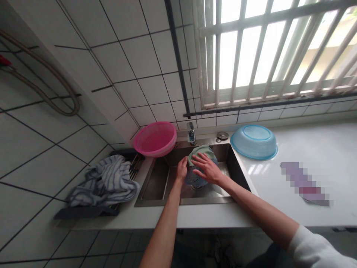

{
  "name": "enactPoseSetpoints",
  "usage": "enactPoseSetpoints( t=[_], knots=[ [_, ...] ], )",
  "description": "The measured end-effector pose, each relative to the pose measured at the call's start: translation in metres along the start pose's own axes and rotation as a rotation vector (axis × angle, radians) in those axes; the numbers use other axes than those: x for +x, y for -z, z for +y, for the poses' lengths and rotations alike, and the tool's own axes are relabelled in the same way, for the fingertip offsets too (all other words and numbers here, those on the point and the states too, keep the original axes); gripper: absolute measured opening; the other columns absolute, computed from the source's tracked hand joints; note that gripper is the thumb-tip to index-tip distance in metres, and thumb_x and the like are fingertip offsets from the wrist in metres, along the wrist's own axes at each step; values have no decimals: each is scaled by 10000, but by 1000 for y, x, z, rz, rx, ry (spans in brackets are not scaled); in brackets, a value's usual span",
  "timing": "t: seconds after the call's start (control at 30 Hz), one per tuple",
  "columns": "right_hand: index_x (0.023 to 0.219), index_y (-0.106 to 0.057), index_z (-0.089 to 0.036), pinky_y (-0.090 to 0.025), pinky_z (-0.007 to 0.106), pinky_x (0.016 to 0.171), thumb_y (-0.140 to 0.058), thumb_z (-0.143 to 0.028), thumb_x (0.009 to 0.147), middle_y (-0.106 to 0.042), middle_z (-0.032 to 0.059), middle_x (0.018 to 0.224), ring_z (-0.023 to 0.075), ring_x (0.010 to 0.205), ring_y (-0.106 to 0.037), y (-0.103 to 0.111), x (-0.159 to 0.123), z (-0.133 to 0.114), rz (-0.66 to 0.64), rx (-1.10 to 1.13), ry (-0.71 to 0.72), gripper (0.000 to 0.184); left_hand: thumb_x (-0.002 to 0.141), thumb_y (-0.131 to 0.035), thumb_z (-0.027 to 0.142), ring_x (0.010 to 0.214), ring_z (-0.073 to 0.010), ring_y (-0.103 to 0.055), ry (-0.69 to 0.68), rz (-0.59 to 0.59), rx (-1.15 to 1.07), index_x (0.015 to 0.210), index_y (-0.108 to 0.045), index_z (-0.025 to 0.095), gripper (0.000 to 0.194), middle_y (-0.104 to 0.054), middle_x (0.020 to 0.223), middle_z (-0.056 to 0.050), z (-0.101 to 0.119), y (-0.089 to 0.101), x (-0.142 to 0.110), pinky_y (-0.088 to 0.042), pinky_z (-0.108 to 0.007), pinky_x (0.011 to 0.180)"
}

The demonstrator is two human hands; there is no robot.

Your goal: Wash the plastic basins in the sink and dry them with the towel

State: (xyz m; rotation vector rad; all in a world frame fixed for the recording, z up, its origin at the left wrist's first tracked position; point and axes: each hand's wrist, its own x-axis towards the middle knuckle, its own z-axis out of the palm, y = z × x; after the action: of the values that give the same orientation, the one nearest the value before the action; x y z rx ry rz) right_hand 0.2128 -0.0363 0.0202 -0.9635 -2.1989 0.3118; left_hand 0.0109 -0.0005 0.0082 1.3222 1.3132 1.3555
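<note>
Over the steel sink [156, 178] my left hand [182, 169] grips the rim of a blue perforated colander [195, 178], fingers curled round its edge. My right hand [208, 167] lies flat with fingers spread on a green cloth [202, 150] that is pressed against the colander's upper side. The colander sits tilted inside the basin, below the tap [191, 133].
A pink colander [155, 138] rests at the sink's back left corner. A blue basin [253, 141] lies upside down on the white counter [306, 149] to the right. A striped cloth [104, 182] lies on a dark rack at the left. A barred window is behind.
</note>
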Motion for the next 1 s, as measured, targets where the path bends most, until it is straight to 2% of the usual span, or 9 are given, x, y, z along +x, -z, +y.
enactPoseSetpoints(
  t=[0.07,0.17,0.27,0.43,0.63,0.77,0.87,0.93,1.0],
  knots=[
    [1548,-563,-331,-262,591,1318,-581,-479,1053,-479,37,1647,304,1599,-325,2,1,0,-53,24,68,516,782,-674,764,929,-240,-659,-8,31,-28,850,-743,173,599,-757,915,-76,0,2,1,-516,-354,872],
    [1574,-532,-297,-338,531,1299,-474,-449,1100,-466,51,1657,266,1584,-363,6,1,11,10,81,-72,501,778,-676,778,809,-210,-635,22,53,-31,826,-732,167,615,-725,817,-50,-2,6,1,-508,-331,778],
    [1594,-507,-262,-322,567,1300,-483,-483,1090,-426,78,1678,299,1600,-325,7,1,14,79,60,-174,550,795,-649,804,683,-181,-581,66,39,-2,784,-698,178,628,-645,687,-13,-3,5,0,-476,-310,671],
    [1543,-565,-353,-249,610,1319,-600,-493,1041,-455,23,1662,318,1609,-300,5,2,-1,-57,-2,69,523,795,-634,825,837,-215,-624,-61,-17,12,816,-710,177,652,-716,838,-55,-2,0,0,-503,-330,792],
    [1601,-494,-278,-354,530,1292,-446,-502,1098,-465,71,1657,267,1574,-383,10,-1,36,118,55,-230,553,796,-613,848,683,-179,-563,23,-19,24,793,-643,200,649,-616,735,-11,-5,4,0,-483,-312,673],
    [1562,-552,-241,-374,528,1278,-457,-546,1085,-518,116,1615,288,1540,-440,5,-7,55,93,49,-315,574,924,-568,643,795,-219,-610,-72,-69,188,769,-648,215,462,-649,800,-46,-5,7,1,-508,-351,820],
    [1597,-503,-241,-377,522,1277,-498,-552,1073,-467,121,1650,292,1547,-428,-3,-8,51,47,58,-275,609,947,-569,401,987,-263,-655,-154,49,361,913,-728,230,235,-722,989,-94,0,13,-1,-477,-373,963],
    [1598,-501,-239,-347,526,1293,-508,-557,1069,-456,119,1658,293,1572,-384,-7,-8,44,20,56,-225,617,937,-567,339,1014,-287,-675,-128,108,480,981,-756,255,212,-753,1032,-104,3,17,-2,-470,-377,956],
    [1591,-510,-214,-313,534,1309,-504,-561,1070,-457,128,1655,300,1586,-354,-8,-6,34,-15,49,-183,626,939,-580,386,948,-310,-692,-42,93,555,958,-778,268,232,-774,966,-106,4,19,-3,-469,-376,883]
  ],
)
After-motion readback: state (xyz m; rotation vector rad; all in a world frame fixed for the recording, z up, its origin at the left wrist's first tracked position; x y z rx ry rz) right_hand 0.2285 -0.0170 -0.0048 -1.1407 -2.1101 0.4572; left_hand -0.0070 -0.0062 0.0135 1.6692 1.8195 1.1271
